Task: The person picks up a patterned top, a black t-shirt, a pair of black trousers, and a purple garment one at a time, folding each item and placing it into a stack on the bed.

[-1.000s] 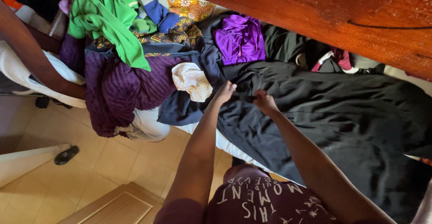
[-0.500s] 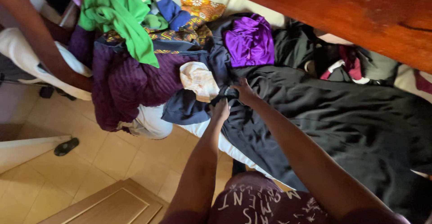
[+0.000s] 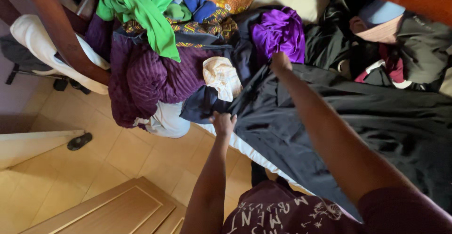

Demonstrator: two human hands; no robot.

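A large black garment [image 3: 339,116] lies spread over the bed. My left hand [image 3: 223,122] grips its near edge at the bed's side. My right hand [image 3: 280,62] holds the same edge farther up, next to a shiny purple cloth [image 3: 278,34]. The black edge is stretched straight between the two hands. A crumpled cream cloth [image 3: 222,77] and a dark navy garment [image 3: 202,104] lie just left of that edge.
A heap of clothes fills the bed's left end: a ribbed purple garment [image 3: 146,79], a green top [image 3: 141,8], patterned fabrics [image 3: 202,24]. More dark clothes [image 3: 400,50] lie at the right. A dark wooden bedpost [image 3: 61,31], a tiled floor [image 3: 94,168], a black sandal [image 3: 79,141] and a wooden panel [image 3: 117,210] are at the left.
My hands were close together on the black garment; they have moved apart, the right up toward the purple cloth, the left down to the bed's edge, pulling the edge taut.
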